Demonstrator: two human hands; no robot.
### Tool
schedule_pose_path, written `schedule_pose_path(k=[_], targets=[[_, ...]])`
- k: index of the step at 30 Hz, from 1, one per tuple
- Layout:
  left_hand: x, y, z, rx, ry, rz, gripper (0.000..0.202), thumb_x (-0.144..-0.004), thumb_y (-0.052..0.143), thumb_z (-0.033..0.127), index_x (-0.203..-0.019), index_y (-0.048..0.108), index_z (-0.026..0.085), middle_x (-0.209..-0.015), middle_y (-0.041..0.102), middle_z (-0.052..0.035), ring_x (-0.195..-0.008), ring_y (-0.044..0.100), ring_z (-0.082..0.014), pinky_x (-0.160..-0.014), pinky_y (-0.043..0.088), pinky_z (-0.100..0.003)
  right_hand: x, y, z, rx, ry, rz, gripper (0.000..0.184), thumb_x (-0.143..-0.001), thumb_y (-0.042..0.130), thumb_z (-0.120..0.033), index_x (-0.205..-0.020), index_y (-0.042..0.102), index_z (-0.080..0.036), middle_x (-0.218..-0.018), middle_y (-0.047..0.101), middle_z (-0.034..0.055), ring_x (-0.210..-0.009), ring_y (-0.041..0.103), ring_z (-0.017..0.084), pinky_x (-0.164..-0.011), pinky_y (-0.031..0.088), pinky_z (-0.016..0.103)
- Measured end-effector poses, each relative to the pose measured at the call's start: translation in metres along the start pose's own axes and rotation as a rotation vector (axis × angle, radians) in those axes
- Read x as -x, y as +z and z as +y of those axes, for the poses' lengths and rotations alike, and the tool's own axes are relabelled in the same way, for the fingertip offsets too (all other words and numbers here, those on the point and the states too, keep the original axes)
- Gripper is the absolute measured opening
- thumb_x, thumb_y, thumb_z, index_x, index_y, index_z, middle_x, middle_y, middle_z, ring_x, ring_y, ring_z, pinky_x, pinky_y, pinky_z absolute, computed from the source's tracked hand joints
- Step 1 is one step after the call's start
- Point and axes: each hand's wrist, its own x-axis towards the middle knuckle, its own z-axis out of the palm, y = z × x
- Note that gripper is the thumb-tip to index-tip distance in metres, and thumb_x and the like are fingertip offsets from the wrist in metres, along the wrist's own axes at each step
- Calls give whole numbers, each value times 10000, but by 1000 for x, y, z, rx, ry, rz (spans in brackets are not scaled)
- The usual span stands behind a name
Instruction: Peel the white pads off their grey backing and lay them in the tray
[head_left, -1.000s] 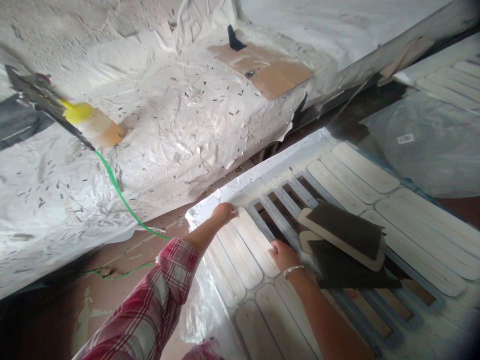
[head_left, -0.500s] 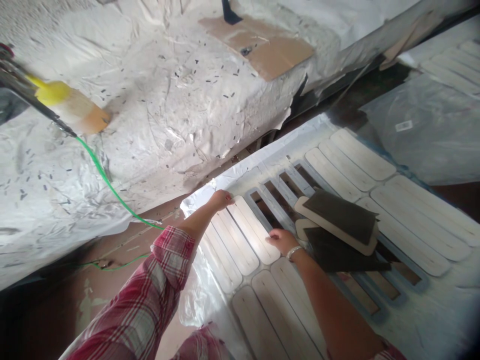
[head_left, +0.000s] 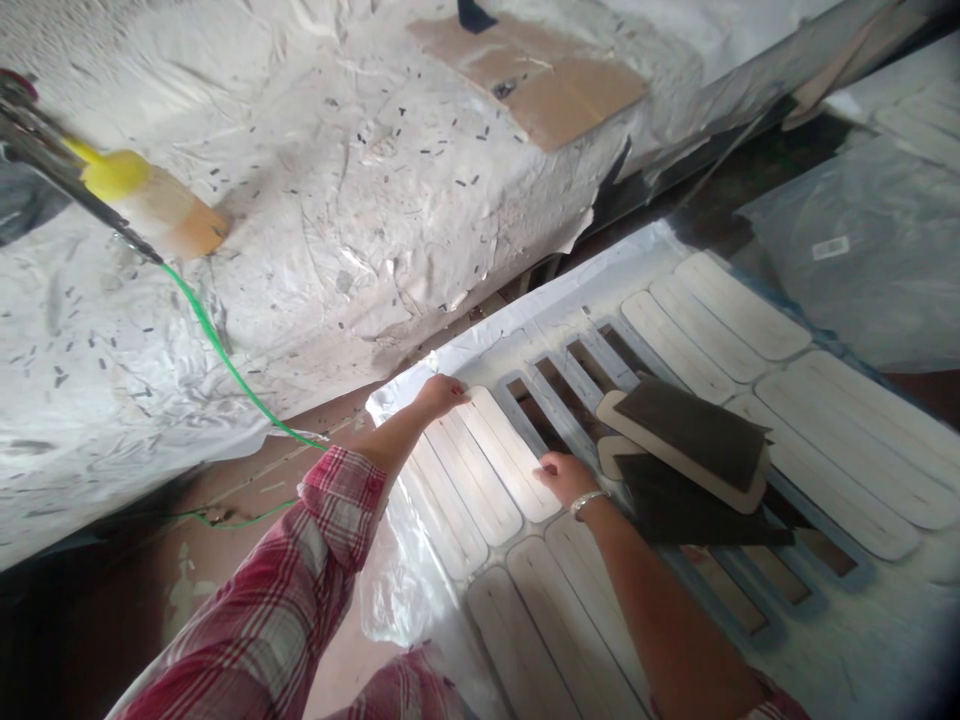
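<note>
A cream oblong panel with rounded corners lies on the covered table, in both my hands. My left hand pinches its far end, and the fingers of my right hand are closed on its right edge near the close end. Similar panels lie side by side just left of it. To the right of my right hand, a dark sheet rests on a loose panel. Another dark sheet lies beneath, over a second panel's rounded end.
Blue-edged slots open through the table cover beside the panels. More panels lie at right. Beyond, a paper-covered bench carries dark scraps and cardboard. A yellow-topped bottle and a green hose are at left.
The view has shifted slightly. Both hands keep their grip on the panel, and the dark gap between it and its left neighbour looks narrower.
</note>
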Motion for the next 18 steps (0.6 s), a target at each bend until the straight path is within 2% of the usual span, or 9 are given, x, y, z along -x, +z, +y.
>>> schedule_pose_path(k=[6,13,15,18], targets=[[-9,-2,-4,-102,51,-32,228,-710,611,358,-802,692,165,-703,632,-27,-700,566,-169,-590,372,-230,-5,-1,-1,86,20,-33,185,-777,566,-266,-860,632,-114,-854,644,67,-750,550,119,-652,353,203],[-4,-13,6,-202,114,-67,211,-715,602,310,-818,698,152,-721,643,-47,-736,586,-196,-634,398,-251,-14,-9,-7,198,3,-114,204,-769,575,-295,-864,651,-131,-874,656,61,-779,581,121,-662,384,197],[-4,-10,6,-223,126,-50,219,-732,591,314,-838,693,152,-765,648,-58,-761,587,-203,-650,405,-258,-15,-10,-12,257,35,-110,229,-761,575,-329,-848,662,-136,-880,658,84,-800,597,158,-675,398,231],[-5,-5,3,-245,142,-21,237,-771,555,334,-863,683,157,-837,649,-69,-783,587,-197,-670,416,-262,-14,-11,-21,353,103,-93,297,-751,571,-365,-840,674,-102,-898,647,169,-847,607,249,-704,422,318]])
